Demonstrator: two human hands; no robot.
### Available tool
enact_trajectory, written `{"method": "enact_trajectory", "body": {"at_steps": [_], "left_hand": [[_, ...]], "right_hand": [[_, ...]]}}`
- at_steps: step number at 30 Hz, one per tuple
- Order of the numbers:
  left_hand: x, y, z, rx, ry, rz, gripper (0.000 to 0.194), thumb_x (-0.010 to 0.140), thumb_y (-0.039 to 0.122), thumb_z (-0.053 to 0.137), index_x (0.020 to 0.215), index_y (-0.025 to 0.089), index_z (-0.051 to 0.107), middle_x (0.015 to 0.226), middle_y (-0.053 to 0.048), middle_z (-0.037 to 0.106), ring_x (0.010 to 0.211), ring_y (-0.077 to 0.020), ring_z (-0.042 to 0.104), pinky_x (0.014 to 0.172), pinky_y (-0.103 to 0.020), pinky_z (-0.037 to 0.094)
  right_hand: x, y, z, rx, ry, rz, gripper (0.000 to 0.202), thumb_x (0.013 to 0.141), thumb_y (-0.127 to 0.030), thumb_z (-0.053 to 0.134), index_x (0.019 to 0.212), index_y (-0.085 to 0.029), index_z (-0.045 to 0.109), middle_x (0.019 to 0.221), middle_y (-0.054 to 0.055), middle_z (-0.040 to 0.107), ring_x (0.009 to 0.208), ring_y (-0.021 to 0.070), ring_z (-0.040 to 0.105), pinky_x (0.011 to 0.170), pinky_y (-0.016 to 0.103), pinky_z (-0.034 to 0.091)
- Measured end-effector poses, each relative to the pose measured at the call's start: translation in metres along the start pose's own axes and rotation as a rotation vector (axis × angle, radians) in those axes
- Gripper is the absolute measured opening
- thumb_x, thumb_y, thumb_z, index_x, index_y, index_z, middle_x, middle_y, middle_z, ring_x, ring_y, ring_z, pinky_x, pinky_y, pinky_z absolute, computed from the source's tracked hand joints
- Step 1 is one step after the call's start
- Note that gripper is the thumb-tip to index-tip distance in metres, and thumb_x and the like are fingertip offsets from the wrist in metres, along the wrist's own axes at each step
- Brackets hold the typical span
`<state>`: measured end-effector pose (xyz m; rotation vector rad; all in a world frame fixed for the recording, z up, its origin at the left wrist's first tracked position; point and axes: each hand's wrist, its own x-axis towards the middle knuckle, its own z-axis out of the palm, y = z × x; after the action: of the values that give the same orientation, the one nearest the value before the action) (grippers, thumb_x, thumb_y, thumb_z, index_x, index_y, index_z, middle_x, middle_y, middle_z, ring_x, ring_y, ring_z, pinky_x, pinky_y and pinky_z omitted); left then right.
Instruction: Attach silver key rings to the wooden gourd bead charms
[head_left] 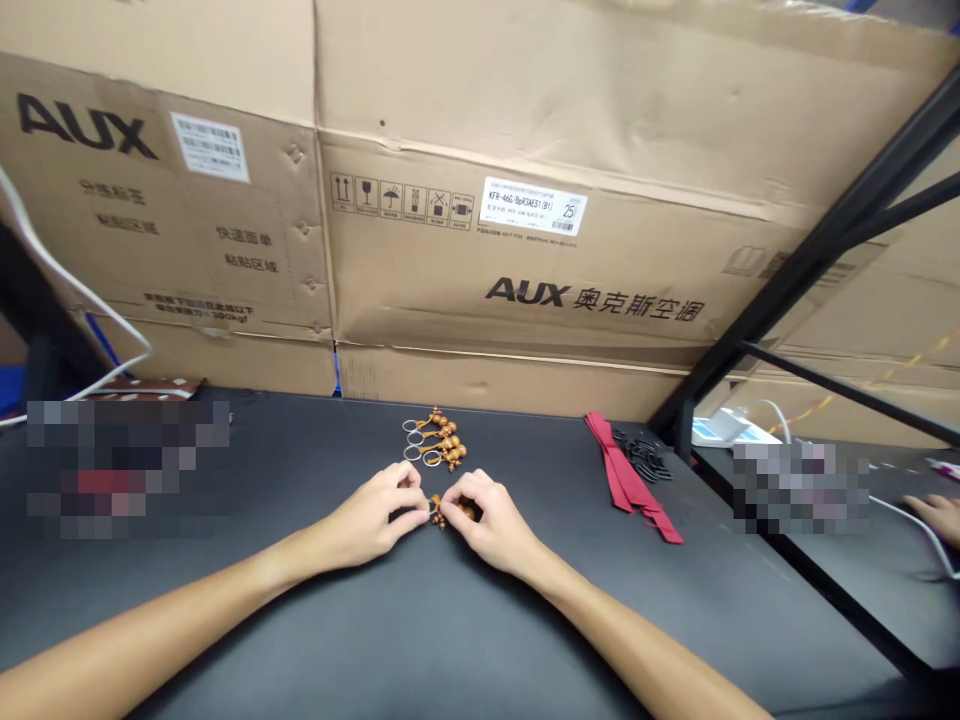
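Between my hands, low over the dark table (315, 640), is a brown wooden-bead keychain (438, 512) with an orange cord. My left hand (382, 510) is closed in a pinch at its left end, where a bit of metal ring shows. My right hand (487, 515) is closed around its right end, its fingers hiding part of the round wooden pieces. Just beyond my fingertips several similar keychains (450, 446) lie in a stack of rows, their silver rings to the left and gourd-like beads to the right.
Red strips (626, 480) lie to the right, beside a pile of black cord-like pieces (643, 455). Large cardboard boxes (420, 280) stand behind the table. A black metal frame (795, 240) rises at the right. Another person's hand (937, 515) shows at the far right.
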<state>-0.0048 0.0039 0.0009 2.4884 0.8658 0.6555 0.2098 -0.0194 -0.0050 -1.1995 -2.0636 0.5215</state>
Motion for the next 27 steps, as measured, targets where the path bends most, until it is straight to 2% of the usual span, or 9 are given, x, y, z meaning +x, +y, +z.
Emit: {"method": "enact_trajectory", "body": {"at_steps": [6,16,21,27], "left_hand": [[0.0009,-0.0029,0.0006,-0.015,-0.006,0.022,0.027,0.097,0.027,0.047,0.084,0.018,0.068,0.094,-0.004,0.051,0.087,-0.0171,0.051,0.082,-0.029,0.044],[0.0014,-0.0049,-0.0003,-0.046,-0.02,-0.011,0.026,0.097,0.029,0.047,0.088,0.019,0.069,0.094,-0.003,0.052,0.087,-0.0169,0.053,0.084,-0.029,0.044],[0.0026,-0.0019,-0.0023,-0.062,0.0,-0.031,0.028,0.097,0.033,0.047,0.086,0.019,0.068,0.094,-0.003,0.053,0.085,-0.0162,0.054,0.081,-0.028,0.045],[0.0024,-0.0002,-0.0003,-0.031,0.036,-0.005,0.027,0.097,0.029,0.047,0.082,0.019,0.067,0.09,-0.002,0.053,0.081,-0.0152,0.054,0.078,-0.027,0.044]], "right_hand": [[0.0006,0.0006,0.0002,-0.045,-0.009,-0.013,0.016,0.086,-0.015,0.059,0.071,-0.021,0.06,0.073,0.001,0.064,0.073,0.0167,0.054,0.07,0.03,0.043],[-0.001,-0.0022,-0.0006,0.05,-0.003,-0.012,0.017,0.086,-0.014,0.058,0.071,-0.021,0.061,0.072,0.0,0.066,0.073,0.0162,0.057,0.071,0.029,0.045],[-0.0016,-0.0041,0.0008,0.076,0.005,0.013,0.016,0.086,-0.016,0.06,0.071,-0.021,0.062,0.073,0.0,0.068,0.073,0.0159,0.058,0.068,0.028,0.047],[-0.002,-0.0082,0.0017,0.14,-0.008,0.062,0.016,0.086,-0.019,0.059,0.071,-0.021,0.063,0.068,-0.001,0.067,0.07,0.0153,0.059,0.066,0.027,0.046]]}}
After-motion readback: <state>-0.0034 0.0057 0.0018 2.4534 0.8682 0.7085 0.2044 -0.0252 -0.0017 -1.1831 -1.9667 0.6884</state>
